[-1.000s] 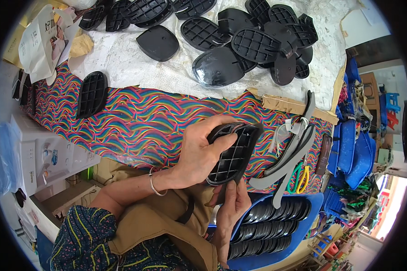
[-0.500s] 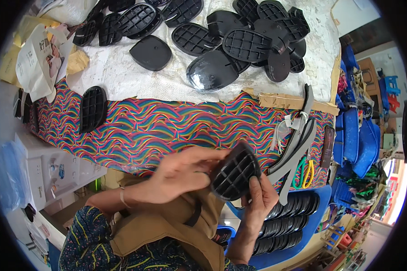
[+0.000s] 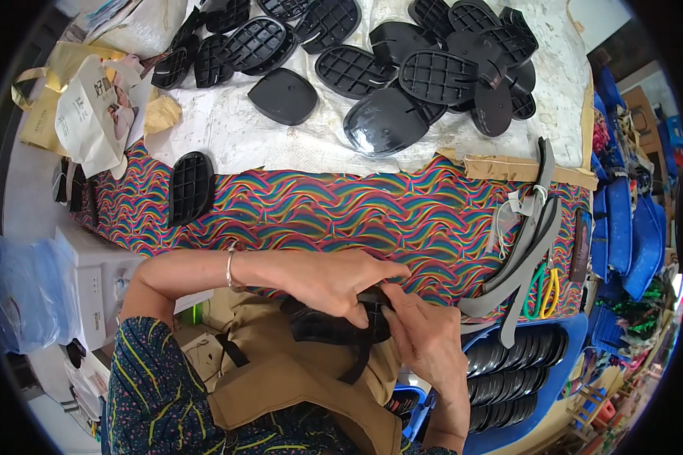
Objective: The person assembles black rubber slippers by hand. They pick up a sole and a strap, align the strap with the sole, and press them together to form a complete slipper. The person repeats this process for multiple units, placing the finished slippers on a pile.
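Low over my lap, both hands are closed on a black heel piece [image 3: 322, 324] with a ribbed, hollow face. My left hand [image 3: 326, 279] comes across from the left, thumb pressed on the ribs and index finger reaching past the far edge. My right hand [image 3: 429, 330] pinches the piece's right end; the fingers of both hands nearly meet there and hide part of it. Beyond my left forearm, a similar heel piece [image 3: 190, 188] lies on the patterned cloth [image 3: 303, 205]. More black heel pieces [image 3: 436, 76] are heaped on the white sheet [image 3: 239, 140] at the back.
Grey and black curved strips [image 3: 520, 254] lie at the right, beside scissors with yellow handles [image 3: 550, 294]. Below them a blue crate [image 3: 561, 379] holds rows of black pieces. A white paper bag [image 3: 91, 114] stands at the far left, above a white box [image 3: 91, 284].
The heel piece has come down and left toward my lap and is tilted. My left hand has moved right over it, and my right hand now grips its right end. The view has shifted slightly.
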The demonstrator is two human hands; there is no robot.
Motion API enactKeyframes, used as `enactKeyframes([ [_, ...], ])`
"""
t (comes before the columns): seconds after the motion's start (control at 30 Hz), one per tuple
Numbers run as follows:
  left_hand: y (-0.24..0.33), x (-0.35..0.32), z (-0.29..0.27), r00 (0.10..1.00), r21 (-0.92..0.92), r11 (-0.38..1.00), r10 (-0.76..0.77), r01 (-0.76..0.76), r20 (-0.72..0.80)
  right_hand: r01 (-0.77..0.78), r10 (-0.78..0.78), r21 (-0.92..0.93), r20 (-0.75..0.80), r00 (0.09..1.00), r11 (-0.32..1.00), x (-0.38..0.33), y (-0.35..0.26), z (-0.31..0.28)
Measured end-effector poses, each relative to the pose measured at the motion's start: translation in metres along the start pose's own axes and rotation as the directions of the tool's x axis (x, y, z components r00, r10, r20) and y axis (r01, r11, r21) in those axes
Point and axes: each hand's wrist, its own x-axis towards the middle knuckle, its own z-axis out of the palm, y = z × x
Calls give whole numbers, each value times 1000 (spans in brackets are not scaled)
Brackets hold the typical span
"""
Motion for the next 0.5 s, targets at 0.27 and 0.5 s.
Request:
enactKeyframes([
  [0.27,31,-4,5,999,351,936,-42,42,-9,-573,391,590,419,819,568,-36,30,-22],
  [0.5,46,2,9,998,371,929,-26,3,56,-603,479,534,368,797,593,-39,34,-63],
])
